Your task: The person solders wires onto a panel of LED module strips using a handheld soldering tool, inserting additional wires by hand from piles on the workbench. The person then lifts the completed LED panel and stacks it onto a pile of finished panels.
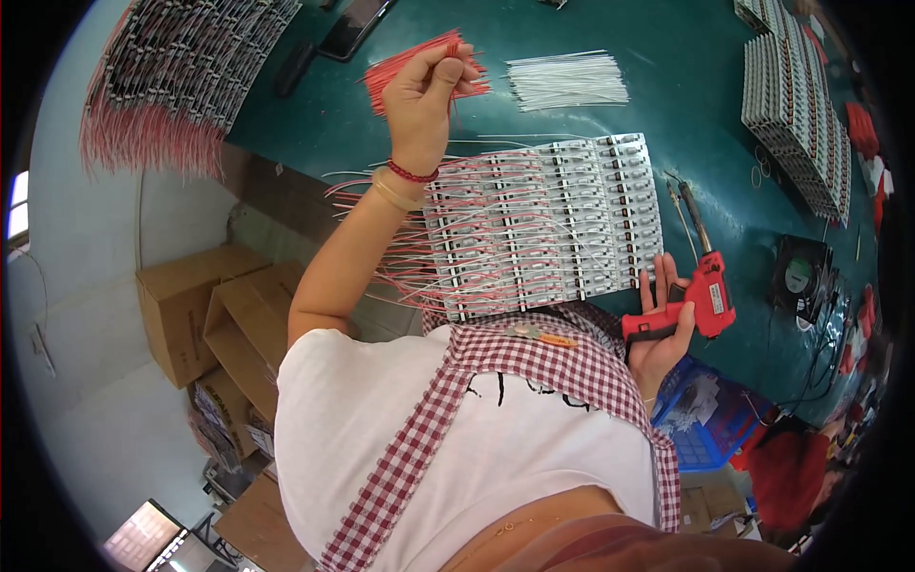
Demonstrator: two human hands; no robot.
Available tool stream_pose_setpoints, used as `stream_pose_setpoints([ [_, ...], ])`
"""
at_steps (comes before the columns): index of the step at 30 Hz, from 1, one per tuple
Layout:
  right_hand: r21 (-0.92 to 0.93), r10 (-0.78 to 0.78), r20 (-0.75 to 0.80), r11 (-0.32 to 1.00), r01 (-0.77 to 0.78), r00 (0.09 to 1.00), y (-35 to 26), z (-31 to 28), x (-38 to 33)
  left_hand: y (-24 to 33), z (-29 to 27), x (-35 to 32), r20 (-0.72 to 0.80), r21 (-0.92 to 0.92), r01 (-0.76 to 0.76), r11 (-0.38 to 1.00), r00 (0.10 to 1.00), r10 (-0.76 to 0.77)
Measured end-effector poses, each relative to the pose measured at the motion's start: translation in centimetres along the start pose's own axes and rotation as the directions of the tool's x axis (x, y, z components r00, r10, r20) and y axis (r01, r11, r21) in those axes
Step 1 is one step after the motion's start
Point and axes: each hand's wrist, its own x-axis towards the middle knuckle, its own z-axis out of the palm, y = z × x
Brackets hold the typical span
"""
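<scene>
My left hand reaches out to a loose bundle of thin red wires on the green table and pinches red wire between thumb and fingers. My right hand grips the handle of a red pistol-shaped soldering gun, whose metal tip points away from me along the right edge of a white panel of small circuit boards. The panel lies flat between both hands, with red and white wires sticking out from its left side. A bundle of white wires lies beyond the panel.
Stacks of wired boards stand at the far left and along the right. A dark flat device lies at the table's far side, a small black fan on the right. Cardboard boxes and a blue crate sit below the table.
</scene>
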Motion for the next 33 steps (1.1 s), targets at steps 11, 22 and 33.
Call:
stream_pose_setpoints([
  [11, 0.043, -0.009, 0.037, 0.999, 0.007, 0.999, -0.6, -0.4, 0.4, 3.2, 1.7, 0.1, 0.269, 0.155, 0.223, 0.962, 0.928, -0.259],
  [22, -0.078, -0.015, -0.029, 0.997, 0.013, 0.999, -3.0, 0.7, -0.4, 2.5, 4.5, 0.4, 0.491, 0.371, 0.277, 0.886, 0.751, -0.44],
  [33, -0.321, -0.027, -0.06, 0.947, 0.006, 0.998, -4.6, 3.3, 0.2, -2.7, 6.8, -1.6, 0.728, 0.504, -0.593, 0.627, 0.682, 0.06],
])
